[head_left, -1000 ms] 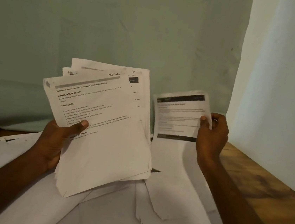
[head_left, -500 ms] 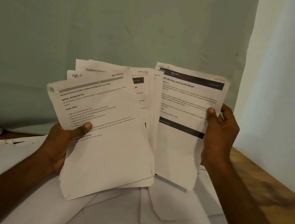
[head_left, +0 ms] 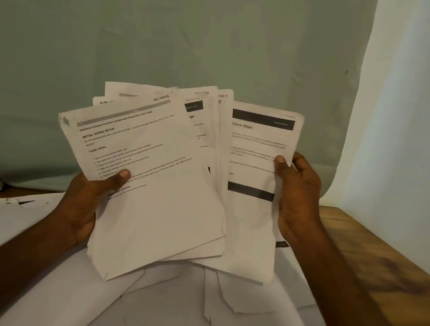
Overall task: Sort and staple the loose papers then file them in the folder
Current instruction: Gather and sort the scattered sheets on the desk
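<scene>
A fanned stack of printed papers point(head_left: 155, 209) fills the centre of the frame, raised above the table and tilted to the left. Its top sheet carries the headings "INITIAL SCENE SETUP" and "TASK GOAL", and corners marked "SECTION" peek out behind it at the upper middle. The left hand point(head_left: 86, 201) grips this stack at its left edge, thumb pressed flat across the front of the top sheet and fingers curled out of sight behind.

Just right of the stack, overlapping its right edge from behind, stands a single sheet point(head_left: 250, 220) with a dark bar across its top and another lower down (its heading is too blurred to read in full). The right hand point(head_left: 298, 196) pinches this sheet at its right edge, thumb on the front, fingers curled behind.

Below both hands, in the lower half of the frame, more loose white sheets point(head_left: 191, 310) lie overlapping on a wooden table point(head_left: 383, 276), whose bare surface shows at the right. A pale green cloth point(head_left: 170, 29) hangs across the background.
</scene>
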Demonstrator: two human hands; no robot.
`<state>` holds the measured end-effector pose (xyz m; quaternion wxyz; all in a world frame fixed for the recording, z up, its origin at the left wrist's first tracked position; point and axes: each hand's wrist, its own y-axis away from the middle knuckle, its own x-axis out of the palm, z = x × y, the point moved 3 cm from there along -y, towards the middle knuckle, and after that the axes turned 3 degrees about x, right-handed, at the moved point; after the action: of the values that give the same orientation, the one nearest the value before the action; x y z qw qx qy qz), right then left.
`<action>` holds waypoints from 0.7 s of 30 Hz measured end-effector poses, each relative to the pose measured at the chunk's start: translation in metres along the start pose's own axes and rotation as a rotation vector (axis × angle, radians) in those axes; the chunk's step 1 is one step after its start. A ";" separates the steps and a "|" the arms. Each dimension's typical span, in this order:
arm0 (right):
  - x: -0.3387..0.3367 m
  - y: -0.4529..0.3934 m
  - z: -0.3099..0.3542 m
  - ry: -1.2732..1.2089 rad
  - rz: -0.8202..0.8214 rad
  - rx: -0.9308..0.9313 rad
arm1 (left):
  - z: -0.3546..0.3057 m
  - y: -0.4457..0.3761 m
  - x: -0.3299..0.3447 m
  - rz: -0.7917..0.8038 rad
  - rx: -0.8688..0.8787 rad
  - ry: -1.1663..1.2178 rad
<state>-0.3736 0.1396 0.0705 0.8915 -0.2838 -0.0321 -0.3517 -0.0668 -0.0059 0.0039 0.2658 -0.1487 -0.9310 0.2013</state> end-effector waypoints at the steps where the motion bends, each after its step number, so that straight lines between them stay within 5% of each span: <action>1: 0.004 0.002 -0.002 -0.005 0.027 0.026 | 0.000 0.000 0.001 0.011 -0.008 0.003; 21: 0.039 0.022 -0.020 -0.227 0.457 0.373 | 0.014 0.011 0.016 0.190 -0.157 -0.093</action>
<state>-0.3330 0.1186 0.0533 0.9748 -0.1527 -0.1308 -0.0963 -0.0860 0.0061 -0.0053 0.1896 -0.2473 -0.9368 0.1589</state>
